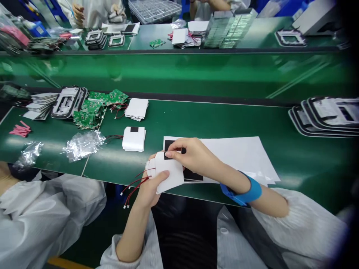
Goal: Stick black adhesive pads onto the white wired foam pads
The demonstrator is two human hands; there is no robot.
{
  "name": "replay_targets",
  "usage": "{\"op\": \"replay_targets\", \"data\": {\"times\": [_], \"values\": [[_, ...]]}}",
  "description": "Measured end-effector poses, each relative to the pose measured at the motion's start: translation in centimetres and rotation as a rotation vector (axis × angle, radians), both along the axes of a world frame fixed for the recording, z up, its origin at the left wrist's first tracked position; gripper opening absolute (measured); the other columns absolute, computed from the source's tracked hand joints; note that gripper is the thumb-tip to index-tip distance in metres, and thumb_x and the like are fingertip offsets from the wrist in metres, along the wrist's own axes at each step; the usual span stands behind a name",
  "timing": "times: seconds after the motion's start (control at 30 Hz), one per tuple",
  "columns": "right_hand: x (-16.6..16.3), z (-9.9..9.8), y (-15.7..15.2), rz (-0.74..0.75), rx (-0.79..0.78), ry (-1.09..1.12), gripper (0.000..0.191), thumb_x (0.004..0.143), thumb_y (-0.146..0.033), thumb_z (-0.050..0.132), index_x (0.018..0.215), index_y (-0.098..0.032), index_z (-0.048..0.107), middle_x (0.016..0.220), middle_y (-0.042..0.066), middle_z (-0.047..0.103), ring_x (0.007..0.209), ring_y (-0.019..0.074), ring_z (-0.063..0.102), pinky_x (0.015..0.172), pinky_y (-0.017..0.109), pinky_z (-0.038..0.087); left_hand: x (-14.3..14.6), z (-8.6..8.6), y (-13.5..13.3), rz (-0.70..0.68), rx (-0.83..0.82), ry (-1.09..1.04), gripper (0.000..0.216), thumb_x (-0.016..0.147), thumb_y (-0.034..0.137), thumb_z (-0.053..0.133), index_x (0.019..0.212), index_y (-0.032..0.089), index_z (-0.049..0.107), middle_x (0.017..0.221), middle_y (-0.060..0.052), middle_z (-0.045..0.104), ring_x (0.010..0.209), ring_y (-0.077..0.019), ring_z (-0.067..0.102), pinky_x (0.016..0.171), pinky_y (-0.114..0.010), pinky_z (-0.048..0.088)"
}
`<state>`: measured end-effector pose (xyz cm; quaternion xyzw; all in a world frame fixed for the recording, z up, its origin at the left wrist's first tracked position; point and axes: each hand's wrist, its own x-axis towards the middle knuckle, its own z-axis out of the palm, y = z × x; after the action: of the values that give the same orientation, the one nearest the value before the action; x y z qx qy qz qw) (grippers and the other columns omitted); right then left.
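My left hand [153, 185] is closed around several flat white battery packs [171, 173], its thumb lying across the top one. Red wires [136, 183] with small white plugs hang from the packs to the left. At the upper edge of the top pack, my right hand [186, 151] presses a black adhesive patch [167, 155] with thumb and fingertips; whether it still grips the patch is hidden. Under my right forearm lies a white sheet [235, 149] with black pieces [192, 175] on its left part. A white pack with a black patch [134, 139] lies on the bench, left of my hands.
Further left are another stack of white packs [137, 109], green circuit boards [89, 110], grey-black frames [68, 101], clear plastic bags [83, 145] and pink strips [20, 129]. More frames [328, 116] are stacked at right. A co-worker's sleeve [47, 213] is close on the left; others sit opposite.
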<state>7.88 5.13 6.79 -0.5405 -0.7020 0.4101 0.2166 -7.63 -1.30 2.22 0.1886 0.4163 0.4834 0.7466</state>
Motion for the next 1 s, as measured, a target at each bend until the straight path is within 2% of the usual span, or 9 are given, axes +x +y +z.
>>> {"op": "replay_targets", "data": {"times": [0.1,0.2,0.3,0.37,0.47,0.57,0.73,0.87,1.0], "values": [[-1.3,0.0,2.2,0.047,0.028,-0.079,0.018,0.084,-0.026,0.061,0.070,-0.019,0.069,0.073,0.002,0.069,0.068,0.0166,0.058,0.057,0.029,0.036,-1.5,-0.1,0.3,0.113,-0.025,0.000,0.067,0.074,0.013,0.073,0.135,0.025,0.047,0.118,-0.007,0.068,0.110,-0.0266,0.064,0.096,-0.042,0.051],[-2.7,-0.4,5.1,0.111,-0.027,-0.022,0.021,0.084,-0.028,0.061,0.068,-0.016,0.067,0.066,0.002,0.065,0.061,0.0139,0.053,0.055,0.028,0.034,-3.3,0.4,0.5,0.201,-0.035,-0.019,0.068,0.077,0.014,0.069,0.138,0.029,0.042,0.123,-0.006,0.066,0.109,-0.0286,0.064,0.096,-0.049,0.051],[-4.5,-1.2,8.2,0.145,-0.122,0.028,0.029,0.085,-0.035,0.059,0.066,-0.014,0.065,0.057,-0.001,0.054,0.052,0.0104,0.041,0.052,0.027,0.030,-5.3,0.9,0.4,0.201,-0.057,-0.016,0.068,0.080,0.016,0.067,0.140,0.032,0.038,0.121,-0.007,0.067,0.106,-0.0334,0.066,0.093,-0.058,0.051],[-5.9,-1.7,9.9,0.124,-0.106,-0.019,0.033,0.087,-0.038,0.057,0.065,-0.014,0.064,0.053,-0.003,0.048,0.051,0.0096,0.037,0.053,0.028,0.028,-6.4,1.0,0.1,0.192,-0.087,0.005,0.067,0.082,0.017,0.064,0.142,0.028,0.035,0.116,-0.010,0.069,0.104,-0.0363,0.066,0.091,-0.062,0.050],[-7.9,-2.4,11.5,0.087,-0.037,-0.116,0.033,0.086,-0.035,0.058,0.062,-0.014,0.062,0.052,-0.004,0.047,0.055,0.0107,0.040,0.060,0.029,0.027,-7.6,0.8,-0.7,0.192,-0.116,0.029,0.065,0.084,0.017,0.061,0.142,0.024,0.032,0.113,-0.012,0.070,0.104,-0.0369,0.066,0.090,-0.062,0.051],[-9.3,-3.0,11.5,0.053,0.039,-0.197,0.032,0.086,-0.029,0.058,0.058,-0.014,0.058,0.056,-0.001,0.053,0.061,0.0133,0.047,0.068,0.032,0.025,-8.4,0.4,-1.5,0.158,-0.136,0.032,0.061,0.085,0.016,0.059,0.140,0.021,0.033,0.113,-0.013,0.069,0.103,-0.0373,0.067,0.088,-0.061,0.053],[-10.4,-3.6,10.4,0.025,0.195,-0.308,0.028,0.091,-0.024,0.051,0.067,-0.013,0.061,0.078,0.007,0.064,0.077,0.0194,0.054,0.075,0.036,0.022,-8.8,0.5,-1.9,0.125,-0.163,0.041,0.052,0.086,0.015,0.057,0.134,0.020,0.037,0.111,-0.013,0.069,0.099,-0.0359,0.068,0.086,-0.058,0.056],[-11.0,-3.8,9.8,0.010,0.306,-0.392,0.030,0.094,-0.030,0.050,0.074,-0.012,0.063,0.100,0.016,0.063,0.096,0.0285,0.052,0.080,0.041,0.019,-8.5,0.6,-1.8,0.098,-0.145,0.049,0.052,0.084,0.015,0.059,0.132,0.020,0.040,0.113,-0.013,0.069,0.098,-0.0363,0.068,0.085,-0.057,0.056],[-11.3,-3.4,9.7,0.061,0.457,-0.490,0.025,0.096,-0.030,0.048,0.092,-0.009,0.062,0.102,0.018,0.063,0.097,0.0296,0.052,0.082,0.041,0.020,-7.8,0.8,-1.9,0.058,-0.142,0.054,0.058,0.081,0.017,0.063,0.134,0.018,0.040,0.113,-0.015,0.069,0.099,-0.0375,0.068,0.086,-0.061,0.053]]}}
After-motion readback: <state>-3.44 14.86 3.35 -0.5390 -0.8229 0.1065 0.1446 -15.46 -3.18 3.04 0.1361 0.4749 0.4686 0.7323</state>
